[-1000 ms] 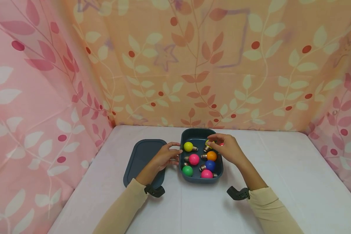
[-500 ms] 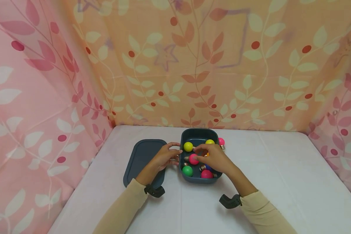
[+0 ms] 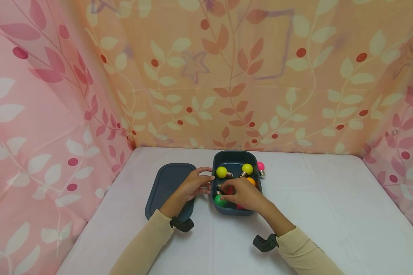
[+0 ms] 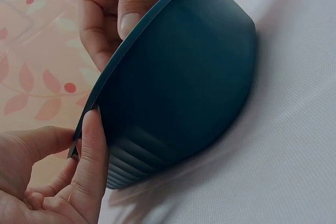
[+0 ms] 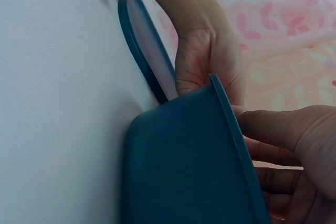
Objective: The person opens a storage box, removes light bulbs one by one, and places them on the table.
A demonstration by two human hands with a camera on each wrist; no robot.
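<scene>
My left hand (image 3: 192, 183) pinches the left rim of a dark blue-grey plastic container (image 4: 178, 77), thumb on one side and fingers on the other. Inside it lie several coloured light bulbs with screw bases. My right hand (image 3: 246, 194) reaches down into the container, thumb and fingertips spread apart by the green bulb (image 3: 218, 201). Under its fingers shows part of a pink bulb (image 3: 230, 190). Two yellow bulbs, one at the left (image 3: 221, 172), lie further back, and an orange bulb (image 3: 251, 181) peeks out beside the hand. The blue bulb is hidden.
A flat dark lid (image 3: 168, 187) lies left of the container, partly under the left forearm. Outside the container's right side sits another pink bulb (image 3: 260, 166). A white cloth covers the table (image 3: 330, 198), with patterned curtains (image 3: 261, 95) behind and at the sides.
My right hand has moved from the yellow bulb at the back right, across the container, to the front left by the green bulb. The left hand has stayed at the rim.
</scene>
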